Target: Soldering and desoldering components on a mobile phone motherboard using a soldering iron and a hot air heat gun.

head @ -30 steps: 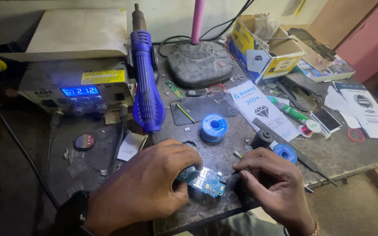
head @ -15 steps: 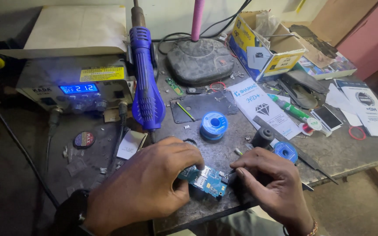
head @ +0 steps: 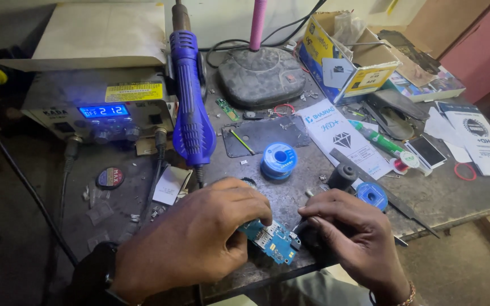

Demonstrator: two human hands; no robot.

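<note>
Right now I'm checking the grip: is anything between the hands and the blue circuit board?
Nothing visible. The left hand rests on the board from the left, fingertips touching it. The right hand meets its right end, where a small dark part sits at the fingers.

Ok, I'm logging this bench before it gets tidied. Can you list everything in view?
circuit board: 1, blue, bench front edge, between both hands
hot-air gun: 1, blue, upright in holder beside station
rework station: 1, grey, lit blue display, back left
solder spools: 2, blue, mid bench and right of it
lamp base: 1, dark grey, pink stem, back centre
cardboard box: 1, blue and yellow, open, back right
black mat: 1, behind the spool
round tin: 1, dark, left
paper packets: several, white, right side
green pen: 1, right
red ring: 1, far right
left hand: on the board
right hand: at the board's right end
</note>
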